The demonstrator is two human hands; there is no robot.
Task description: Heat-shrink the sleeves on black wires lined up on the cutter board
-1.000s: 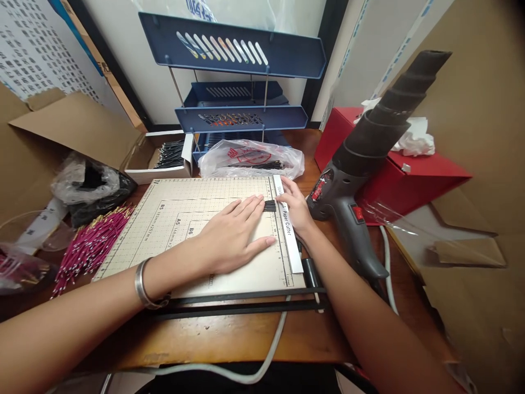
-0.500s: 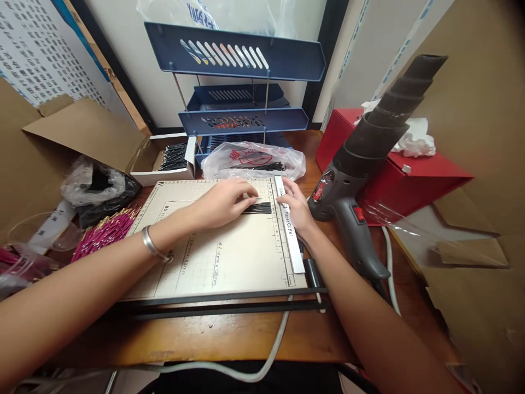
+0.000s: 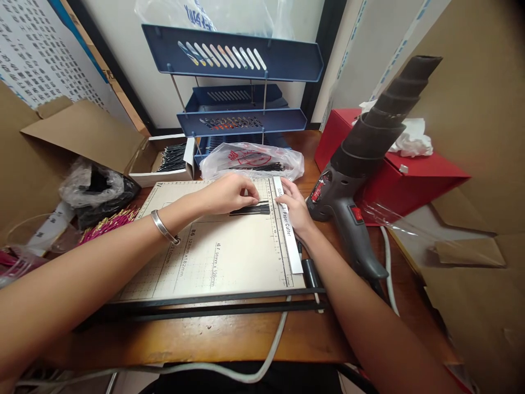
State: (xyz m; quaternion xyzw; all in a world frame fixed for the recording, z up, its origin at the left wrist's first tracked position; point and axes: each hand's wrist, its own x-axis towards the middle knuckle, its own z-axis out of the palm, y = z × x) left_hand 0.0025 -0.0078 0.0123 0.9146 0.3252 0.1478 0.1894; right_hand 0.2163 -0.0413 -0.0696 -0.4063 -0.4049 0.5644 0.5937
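A beige paper cutter board [image 3: 221,257] with a printed grid lies on the wooden table. A small bundle of thin black tubes [image 3: 251,209] lies across its far part, pointing at the white cutter rail [image 3: 287,232]. My left hand [image 3: 229,192] rests over the bundle with curled fingers pinching the tubes. Beside the tubes' right ends, my right hand [image 3: 296,209] lies on the rail with fingers flat. A metal bracelet sits on my left wrist.
A grey heat gun [image 3: 356,164] stands right of the cutter, in front of a red box [image 3: 389,164]. A plastic bag [image 3: 251,158] and blue tiered trays [image 3: 238,104] are behind. Magenta wires [image 3: 107,223], a black-filled bag [image 3: 96,186] and cardboard boxes lie left.
My left hand has lifted from lying flat on the board, moved back and curled over the black tubes, which now show at greater length. The right hand has stayed on the rail.
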